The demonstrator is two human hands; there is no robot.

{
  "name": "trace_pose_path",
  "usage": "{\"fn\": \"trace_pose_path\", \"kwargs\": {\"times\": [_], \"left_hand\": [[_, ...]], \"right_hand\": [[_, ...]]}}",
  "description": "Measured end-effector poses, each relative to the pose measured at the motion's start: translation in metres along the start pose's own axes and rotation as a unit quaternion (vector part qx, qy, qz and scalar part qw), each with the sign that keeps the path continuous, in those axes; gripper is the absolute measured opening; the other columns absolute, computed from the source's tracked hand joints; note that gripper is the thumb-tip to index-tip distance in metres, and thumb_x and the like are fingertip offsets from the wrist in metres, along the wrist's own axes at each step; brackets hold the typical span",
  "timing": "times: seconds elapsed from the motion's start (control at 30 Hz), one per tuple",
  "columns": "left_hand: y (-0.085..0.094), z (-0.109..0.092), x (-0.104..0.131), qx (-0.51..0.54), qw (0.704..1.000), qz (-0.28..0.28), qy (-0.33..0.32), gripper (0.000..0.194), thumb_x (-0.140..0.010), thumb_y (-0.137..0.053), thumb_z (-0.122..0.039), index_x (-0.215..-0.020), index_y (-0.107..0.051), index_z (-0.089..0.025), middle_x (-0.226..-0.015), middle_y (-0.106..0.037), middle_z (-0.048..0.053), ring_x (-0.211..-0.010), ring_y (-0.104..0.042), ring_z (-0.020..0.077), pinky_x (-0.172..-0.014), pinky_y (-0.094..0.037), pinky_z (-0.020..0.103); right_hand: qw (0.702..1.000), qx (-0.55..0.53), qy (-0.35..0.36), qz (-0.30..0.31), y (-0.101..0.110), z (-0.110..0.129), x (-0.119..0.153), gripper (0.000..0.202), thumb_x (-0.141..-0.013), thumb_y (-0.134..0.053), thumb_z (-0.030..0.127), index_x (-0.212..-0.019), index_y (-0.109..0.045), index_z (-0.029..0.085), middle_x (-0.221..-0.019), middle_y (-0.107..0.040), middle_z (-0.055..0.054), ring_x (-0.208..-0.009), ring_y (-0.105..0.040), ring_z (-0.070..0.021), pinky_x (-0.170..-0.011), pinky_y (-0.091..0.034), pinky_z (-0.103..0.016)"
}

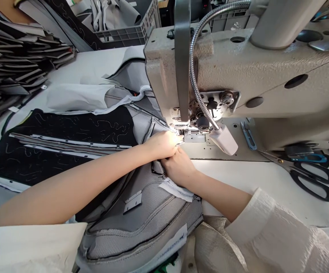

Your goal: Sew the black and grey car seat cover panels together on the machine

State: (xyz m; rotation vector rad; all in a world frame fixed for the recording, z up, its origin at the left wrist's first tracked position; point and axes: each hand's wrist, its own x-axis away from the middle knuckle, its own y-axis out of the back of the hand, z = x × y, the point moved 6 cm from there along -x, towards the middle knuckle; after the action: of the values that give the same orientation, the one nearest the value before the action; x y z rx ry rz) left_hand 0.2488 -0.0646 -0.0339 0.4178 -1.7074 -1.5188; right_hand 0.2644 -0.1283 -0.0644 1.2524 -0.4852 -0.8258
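Observation:
My left hand (164, 144) is closed on the edge of a grey and black fabric cover, just in front of the needle area of a sewing machine (164, 57). Right beside and below it, my right hand (178, 167) grips the same cover, its fingers partly hidden under the left hand. The fabric cover (153, 204) spreads over the table to the left and hangs toward my lap, with black panels, white strips and grey mesh. A small lamp head (224, 141) on a flexible metal tube shines on the hands.
Black-handled scissors (312, 176) and small blue snips (248, 136) lie on the right. A stack of grey fabric pieces (16, 60) stands at the back left. Behind the table is a grey crate (130, 34) with more fabric.

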Motion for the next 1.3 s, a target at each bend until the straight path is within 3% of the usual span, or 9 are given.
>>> {"fn": "trace_pose_path", "kwargs": {"times": [0.2,0.37,0.47,0.57,0.7,0.87,1.1,1.2,1.3], "left_hand": [[0.0,0.0,0.004,0.017,0.999,-0.029,-0.017,0.04,-0.08,-0.043,-0.015,-0.114,-0.063,-0.019,-0.105,-0.068,0.007,-0.093,-0.065,0.0209,-0.081,-0.051,0.029],[0.0,0.0,0.008,0.017,1.0,-0.018,0.003,0.04,-0.079,-0.045,-0.016,-0.114,-0.063,-0.02,-0.102,-0.069,0.007,-0.086,-0.066,0.0207,-0.074,-0.051,0.029],[0.0,0.0,0.009,0.017,1.0,-0.019,-0.001,0.041,-0.08,-0.043,-0.017,-0.115,-0.063,-0.021,-0.102,-0.069,0.006,-0.087,-0.066,0.0212,-0.075,-0.051,0.029],[-0.002,0.002,0.01,0.029,0.999,-0.044,0.006,0.044,-0.081,-0.042,-0.017,-0.12,-0.061,-0.022,-0.104,-0.068,0.006,-0.09,-0.065,0.0213,-0.079,-0.051,0.029],[-0.01,0.01,0.016,0.061,0.993,-0.089,0.046,0.05,-0.081,-0.043,-0.017,-0.129,-0.053,-0.024,-0.111,-0.066,0.007,-0.095,-0.064,0.0222,-0.084,-0.05,0.032],[-0.014,0.015,0.019,0.148,0.974,-0.162,0.05,0.046,-0.08,-0.042,-0.016,-0.121,-0.06,-0.027,-0.116,-0.066,0.001,-0.105,-0.061,0.019,-0.094,-0.047,0.029],[-0.015,0.039,0.034,0.246,0.949,-0.177,0.083,0.038,-0.083,-0.042,-0.02,-0.116,-0.062,-0.021,-0.11,-0.067,0.006,-0.1,-0.062,0.0208,-0.092,-0.047,0.032],[-0.008,0.059,0.065,0.311,0.914,-0.215,0.146,0.037,-0.085,-0.037,-0.023,-0.11,-0.061,-0.013,-0.106,-0.068,0.009,-0.096,-0.062,0.0211,-0.086,-0.049,0.031],[0.009,0.069,0.109,0.395,0.871,-0.251,0.15,0.038,-0.085,-0.039,-0.027,-0.113,-0.059,-0.011,-0.107,-0.067,0.007,-0.098,-0.061,0.0199,-0.088,-0.049,0.03]], "right_hand": [[1.0,-0.009,-0.013,0.005,0.002,0.001,0.002,0.029,-0.087,-0.05,0.032,-0.099,-0.068,0.013,-0.097,-0.066,-0.016,-0.096,-0.054,-0.0293,-0.087,-0.036,-0.041],[1.0,-0.022,-0.011,-0.009,0.006,0.003,0.001,0.038,-0.089,-0.049,0.04,-0.107,-0.067,0.012,-0.099,-0.066,-0.015,-0.099,-0.055,-0.0295,-0.089,-0.038,-0.041],[1.0,0.002,0.003,-0.015,0.007,0.005,0.007,0.029,-0.089,-0.05,0.029,-0.103,-0.067,0.01,-0.099,-0.066,-0.017,-0.098,-0.056,-0.0285,-0.092,-0.037,-0.043],[0.996,0.019,0.071,-0.044,0.011,0.013,0.024,0.03,-0.092,-0.038,0.012,-0.1,-0.067,0.01,-0.099,-0.066,-0.015,-0.097,-0.056,-0.0228,-0.093,-0.039,-0.037],[0.99,-0.012,0.098,-0.102,0.016,0.015,0.046,0.032,-0.097,-0.034,0.017,-0.095,-0.066,0.015,-0.101,-0.067,-0.009,-0.099,-0.056,-0.0186,-0.084,-0.043,-0.03],[0.986,-0.021,0.09,-0.139,0.02,0.011,0.046,0.029,-0.096,-0.038,0.02,-0.093,-0.066,0.016,-0.098,-0.068,-0.006,-0.096,-0.058,-0.0182,-0.079,-0.045,-0.03],[0.982,-0.088,0.098,-0.134,0.014,0.018,0.054,0.029,-0.094,-0.037,0.017,-0.1,-0.065,0.014,-0.099,-0.067,-0.01,-0.094,-0.059,-0.0197,-0.082,-0.049,-0.035],[0.954,-0.243,-0.003,-0.174,0.004,0.023,0.037,0.033,-0.092,-0.04,0.019,-0.121,-0.054,0.014,-0.114,-0.063,-0.013,-0.107,-0.058,-0.019,-0.093,-0.048,-0.035],[0.864,-0.43,-0.124,-0.23,-0.007,0.027,-0.007,0.056,-0.087,-0.05,0.027,-0.138,-0.03,0.012,-0.125,-0.056,-0.015,-0.112,-0.057,-0.0183,-0.09,-0.05,-0.032]]}}
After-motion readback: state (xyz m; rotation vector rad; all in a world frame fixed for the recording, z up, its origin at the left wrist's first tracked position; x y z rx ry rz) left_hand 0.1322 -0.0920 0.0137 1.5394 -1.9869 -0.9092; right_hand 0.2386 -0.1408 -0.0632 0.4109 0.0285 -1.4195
